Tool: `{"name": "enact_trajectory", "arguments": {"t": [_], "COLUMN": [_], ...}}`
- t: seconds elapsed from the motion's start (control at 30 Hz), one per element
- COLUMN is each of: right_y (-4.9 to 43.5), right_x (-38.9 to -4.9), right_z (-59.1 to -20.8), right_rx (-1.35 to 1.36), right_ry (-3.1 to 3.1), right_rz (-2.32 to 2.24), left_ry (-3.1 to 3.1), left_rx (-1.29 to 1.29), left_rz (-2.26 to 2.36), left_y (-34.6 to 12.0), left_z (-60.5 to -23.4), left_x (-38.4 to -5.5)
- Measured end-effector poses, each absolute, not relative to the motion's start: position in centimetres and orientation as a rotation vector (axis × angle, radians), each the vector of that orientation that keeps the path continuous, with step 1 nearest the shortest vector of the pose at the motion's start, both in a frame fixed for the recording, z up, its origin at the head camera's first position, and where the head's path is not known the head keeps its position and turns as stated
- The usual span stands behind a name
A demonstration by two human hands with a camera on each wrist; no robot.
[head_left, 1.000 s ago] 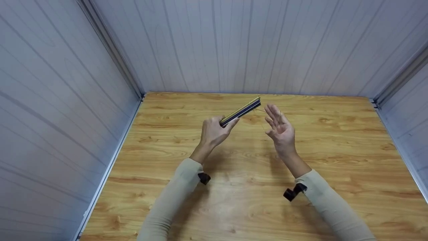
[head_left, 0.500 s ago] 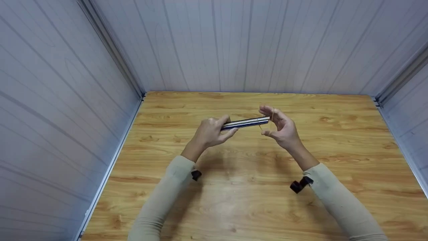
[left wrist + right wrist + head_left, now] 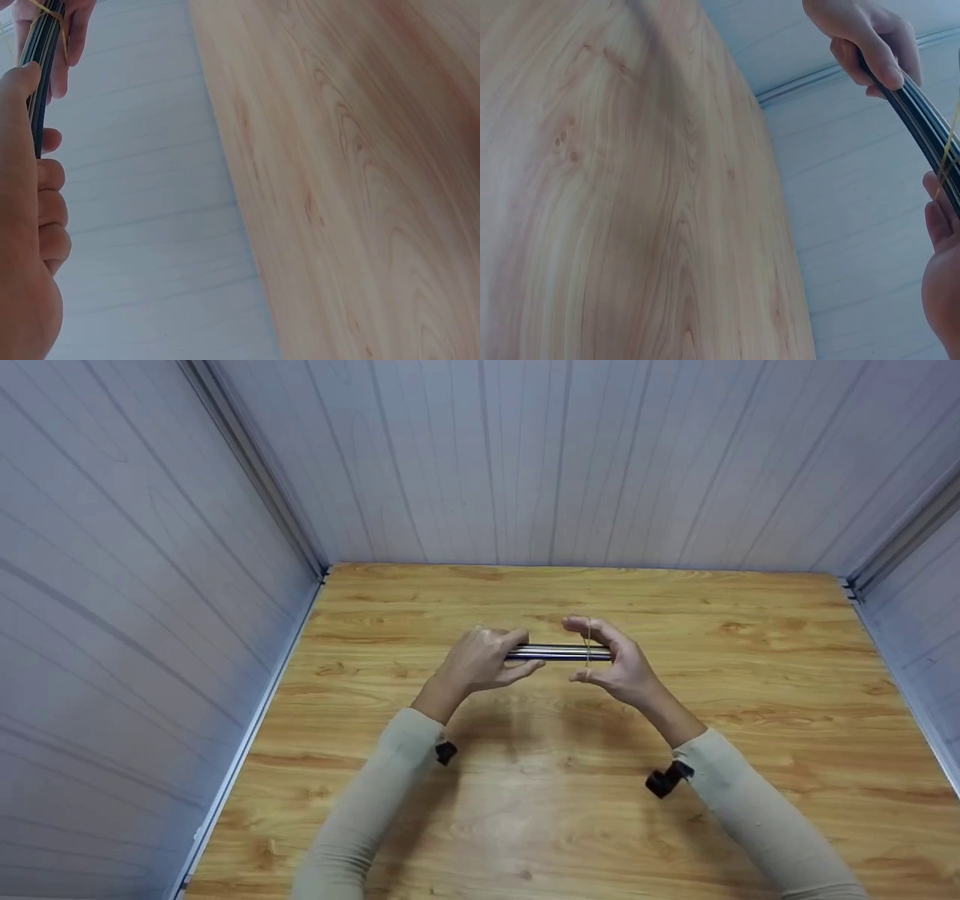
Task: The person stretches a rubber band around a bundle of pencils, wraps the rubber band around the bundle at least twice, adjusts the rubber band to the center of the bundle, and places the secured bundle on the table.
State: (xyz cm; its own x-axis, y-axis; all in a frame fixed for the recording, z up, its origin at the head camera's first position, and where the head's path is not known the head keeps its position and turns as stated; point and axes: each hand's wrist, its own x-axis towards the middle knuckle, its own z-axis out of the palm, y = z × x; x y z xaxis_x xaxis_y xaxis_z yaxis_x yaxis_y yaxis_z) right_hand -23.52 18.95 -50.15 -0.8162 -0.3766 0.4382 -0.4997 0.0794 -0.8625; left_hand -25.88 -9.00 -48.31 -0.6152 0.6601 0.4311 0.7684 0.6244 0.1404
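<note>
Above the wood-grain surface (image 3: 525, 825), a rod bundle (image 3: 555, 652) is being gripped by the left hand (image 3: 478, 661), long axis aimed sideways into the spread right hand (image 3: 627, 663), by which a band (image 3: 588, 651) is being stretched.

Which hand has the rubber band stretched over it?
The right hand: the rubber band spans its fingers and thumb, whereas the left hand grips the stick bundle and shows no band.

Wood-grain surface (image 3: 540, 825), pale panelled walls (image 3: 450, 457)
</note>
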Motion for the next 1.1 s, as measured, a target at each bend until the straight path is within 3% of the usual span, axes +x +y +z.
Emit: {"name": "enact_trajectory", "arguments": {"t": [0.6, 1.1], "right_y": [18.2, 17.8], "right_x": [-23.5, -23.6], "right_z": [-49.2, -48.5], "right_rx": [0.854, 1.148], "right_ry": [-2.258, -2.035], "right_rz": [1.803, 1.547], "left_ry": [-2.542, -2.769], "left_rx": [-1.192, -0.989], "left_rz": [-0.336, -0.382], "left_y": [-9.1, -9.2], "left_z": [-49.2, -50.4], "left_x": [-26.5, -27.4]}}
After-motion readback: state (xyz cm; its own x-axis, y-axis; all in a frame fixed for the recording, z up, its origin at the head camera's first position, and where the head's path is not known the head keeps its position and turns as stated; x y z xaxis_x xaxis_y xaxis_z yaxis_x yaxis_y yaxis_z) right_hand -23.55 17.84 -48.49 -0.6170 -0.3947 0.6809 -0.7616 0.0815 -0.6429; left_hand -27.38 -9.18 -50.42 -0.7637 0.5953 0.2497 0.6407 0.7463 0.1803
